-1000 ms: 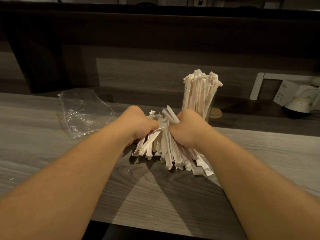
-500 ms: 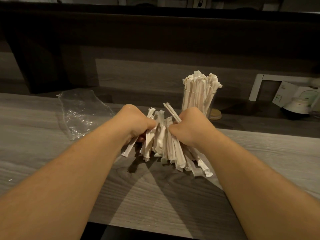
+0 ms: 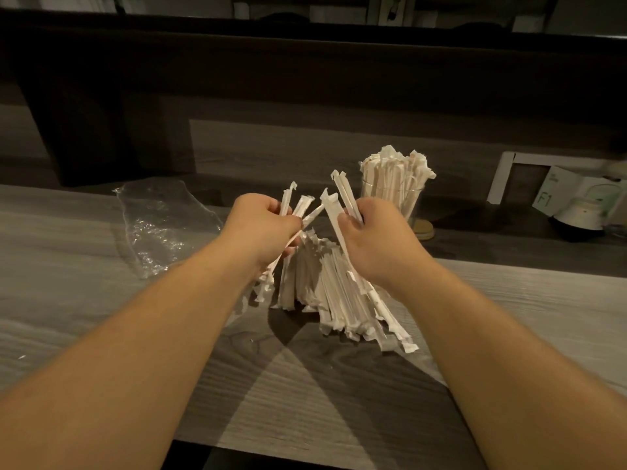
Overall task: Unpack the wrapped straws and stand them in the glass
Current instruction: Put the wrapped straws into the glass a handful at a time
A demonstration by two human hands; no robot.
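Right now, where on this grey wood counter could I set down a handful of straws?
Bare grey wood counter lies between the forearms, nearer than the pile of paper-wrapped straws, and left of the crumpled clear plastic bag. It's crowded around the full clear glass, where the left hand and right hand grip straws.

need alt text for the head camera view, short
Two bare hands, left hand and right hand, each grip a few white paper-wrapped straws above a loose pile on a grey wood-grain counter. Behind stands a clear glass packed with straws; crumpled clear plastic wrap lies left.
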